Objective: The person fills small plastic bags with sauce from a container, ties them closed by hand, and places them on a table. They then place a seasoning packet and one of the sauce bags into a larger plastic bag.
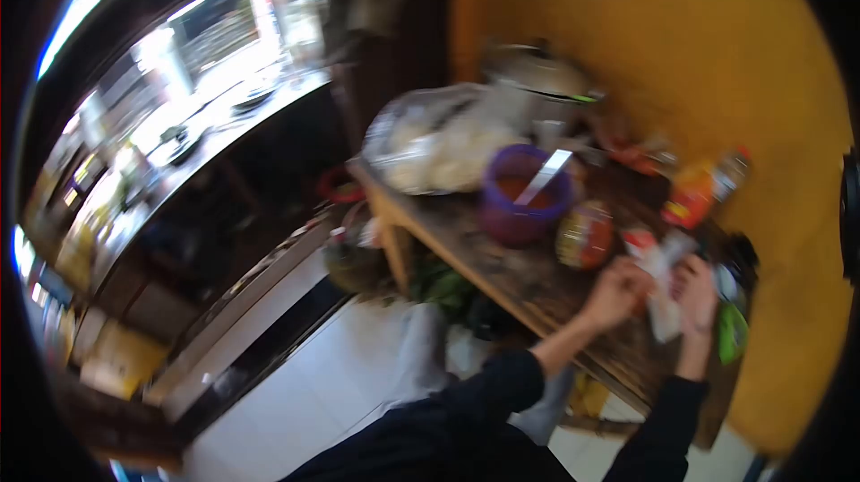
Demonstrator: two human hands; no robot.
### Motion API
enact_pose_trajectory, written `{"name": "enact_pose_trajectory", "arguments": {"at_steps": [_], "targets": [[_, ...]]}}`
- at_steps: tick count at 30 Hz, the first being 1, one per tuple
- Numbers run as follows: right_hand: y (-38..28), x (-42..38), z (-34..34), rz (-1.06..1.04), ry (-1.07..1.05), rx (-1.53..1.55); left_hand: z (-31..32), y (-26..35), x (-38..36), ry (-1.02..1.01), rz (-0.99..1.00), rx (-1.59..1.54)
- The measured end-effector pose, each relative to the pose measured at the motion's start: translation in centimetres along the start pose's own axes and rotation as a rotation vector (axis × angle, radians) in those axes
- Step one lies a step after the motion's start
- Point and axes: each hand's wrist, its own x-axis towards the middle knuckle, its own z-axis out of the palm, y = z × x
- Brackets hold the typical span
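Observation:
Over the right part of a wooden table (502, 271), both my hands are at a white plastic packet (664, 316) with a red patch near its top. My left hand (618, 296) is closed, its fingers pinched at the packet's left side. On the other side my right hand (697, 298) is curled round the packet's edge. Motion blur hides the exact fingertip contact. Just beyond my left hand lies a shiny packet (587, 236) in orange and yellow. A purple tub (520, 222) holds something reddish-brown and a pale-handled utensil (545, 176).
Large clear bags of pale food (439, 155) and a lidded metal pot (546, 77) stand at the back. An orange-labelled bottle (703, 191) is near the yellow wall (788, 240). A green packet (733, 334) lies at the table's right edge. Greens (443, 289) are on the floor.

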Motion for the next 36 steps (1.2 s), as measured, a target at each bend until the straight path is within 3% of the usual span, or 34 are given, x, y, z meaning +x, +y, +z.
{"name": "enact_pose_trajectory", "arguments": {"at_steps": [1, 2, 3, 5, 7, 9, 11, 13, 15, 17, 18, 20, 21, 23, 25, 30, 36], "targets": [[-0.7, -1.0, 1.9, 0.018, -0.045, -0.046, -0.1, -0.1, 0.3, 0.017, -0.034, -0.125], [0.2, -1.1, 2.3, -0.039, -0.227, -0.05, 0.1, 0.1, 0.7, 0.008, -0.004, -0.124], [-0.3, -2.4, 3.9, -0.117, -0.233, -0.384, 0.3, 0.2, 0.9, 0.013, 0.027, -0.118], [1.3, -3.0, 5.7, -0.252, -0.107, -0.605, 0.5, -0.4, 0.8, -0.007, 0.017, -0.118], [1.3, -2.6, 5.6, -0.154, -0.098, -0.661, 0.5, -0.2, 0.2, 0.008, -0.062, -0.113], [0.0, -1.9, 5.5, 0.119, -0.217, -0.607, -0.2, -0.7, -0.1, 0.001, 0.034, -0.022], [-0.6, -0.1, 4.4, 0.019, -0.32, -0.855, -1.5, 0.6, -0.7, -0.015, 0.055, 0.23], [-2.5, 2.8, 4.2, -0.03, -0.384, -0.797, -2.1, 1.3, -1.4, -0.113, 0.021, 0.294], [-4.4, 7.1, 4.3, -0.25, -0.231, -0.901, -2.1, 0.5, -2.5, -0.215, 0.072, 0.66], [-6.8, 9.8, 7.7, -0.376, 0.274, -0.342, -2.1, 0.3, -3.0, -0.252, 0.11, 0.748], [-7.5, 11.3, 7.5, -0.375, 0.27, -0.343, -2.2, 0.3, -3.0, -0.307, 0.121, 0.791], [-8.0, 14.1, 6.7, -0.461, 0.555, -0.368, -2.6, 0.4, -3.0, -0.351, 0.138, 0.839], [-7.4, 14.5, 6.3, -0.466, 0.545, -0.367, -2.7, 0.6, -3.0, -0.402, 0.124, 0.848], [-5.4, 13.7, 5.8, -0.555, 0.327, -0.794, -2.9, 0.9, -2.9, -0.439, 0.103, 0.85], [-3.0, 11.3, 5.7, -0.568, 0.158, -0.927, -2.7, 1.0, -3.1, -0.454, 0.112, 0.901], [0.6, 7.4, 2.3, -0.34, 0.095, -1.158, -2.5, 0.9, -3.4, -0.458, 0.101, 0.885], [2.2, 4.3, -1.2, -0.337, 0.001, -1.022, -2.5, 1.1, -2.9, -0.479, 0.103, 0.937]]}}
